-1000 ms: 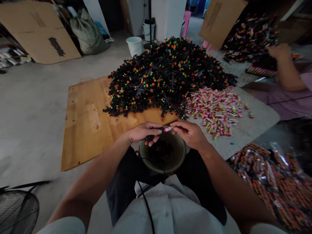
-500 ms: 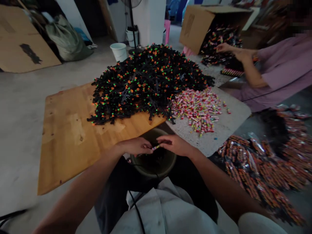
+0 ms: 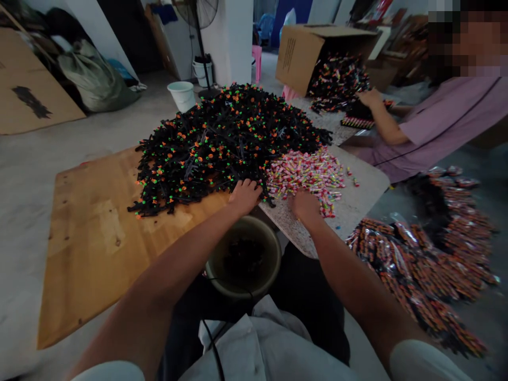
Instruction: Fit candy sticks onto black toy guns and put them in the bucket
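Note:
My left hand [image 3: 245,197] reaches to the near edge of a big heap of small black plastic pieces [image 3: 214,143] with orange and green tips. Its fingers are slightly apart and touch the heap; nothing shows held in them. My right hand [image 3: 307,206] is down at the near side of a pile of small pink, red and yellow tubes [image 3: 304,172]. The fingers of that hand are curled under and hidden, so any tube in them cannot be seen. Between my knees, below both hands, stands a round bucket [image 3: 214,256] with dark pieces inside.
The heap lies across a wooden board [image 3: 91,248] and a grey speckled tabletop [image 3: 361,180]. A co-worker [image 3: 448,119] sits at the right, near a tipped carton [image 3: 297,58] of similar pieces. Bagged pieces [image 3: 405,259] cover the floor at right. A white bucket [image 3: 181,95] stands behind.
Both hands were together above the bucket, holding a small tube. They have parted and moved forward, the left to the black heap, the right to the tubes. The tube no longer shows.

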`<state>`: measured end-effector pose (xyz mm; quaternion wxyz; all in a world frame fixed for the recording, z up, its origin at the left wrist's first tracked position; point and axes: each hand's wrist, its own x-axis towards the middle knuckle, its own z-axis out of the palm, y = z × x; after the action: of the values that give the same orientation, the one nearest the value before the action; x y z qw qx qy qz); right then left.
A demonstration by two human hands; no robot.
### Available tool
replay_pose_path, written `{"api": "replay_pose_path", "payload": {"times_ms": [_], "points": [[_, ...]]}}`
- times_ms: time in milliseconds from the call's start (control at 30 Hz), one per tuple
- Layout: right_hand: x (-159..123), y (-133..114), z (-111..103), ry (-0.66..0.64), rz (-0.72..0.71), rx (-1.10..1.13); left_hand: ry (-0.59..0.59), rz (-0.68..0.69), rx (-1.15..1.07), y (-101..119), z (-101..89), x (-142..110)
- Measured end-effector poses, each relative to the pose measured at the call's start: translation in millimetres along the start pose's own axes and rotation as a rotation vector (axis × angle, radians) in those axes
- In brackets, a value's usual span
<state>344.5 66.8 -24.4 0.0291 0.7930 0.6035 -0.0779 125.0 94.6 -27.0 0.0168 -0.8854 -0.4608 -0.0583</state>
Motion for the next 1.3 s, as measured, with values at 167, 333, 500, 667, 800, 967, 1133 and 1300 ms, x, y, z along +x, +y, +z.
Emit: {"api": "replay_pose_path", "payload": {"times_ms": [167,333,500,667,800,967,1133,1300], "points": [[0,4,-6,-0.001,0.019,0.06,-0.007,0.006,-0.006,-23,-9.5,-1],[-11,11,-9,0.022,-0.064,0.376,0.25,-0.242,-0.406,-47,-14.8,-19],[-64,-23,0,-0.164,-0.229,1.376,0.45,-0.693,-1.26,-48,-24.3,-49],[-111,-76,6,-0.294,-0.321,1.8,0.454,-0.783,-2.12,-27,-32.9,-88],[-124,-98,13,-0.274,-0.379,1.801,0.563,-0.745,-2.24,-5,-39.0,-108],[-137,-112,14,-0.278,-0.405,1.724,0.662,-0.747,-2.286,14,-51.5,-114],[-145,-116,11,-0.223,-0.441,1.645,0.715,-0.761,-2.281,22,-58.4,-114],[-141,-108,16,-0.175,-0.493,1.515,0.735,-0.728,-2.265,27,-61.0,-113]]}}
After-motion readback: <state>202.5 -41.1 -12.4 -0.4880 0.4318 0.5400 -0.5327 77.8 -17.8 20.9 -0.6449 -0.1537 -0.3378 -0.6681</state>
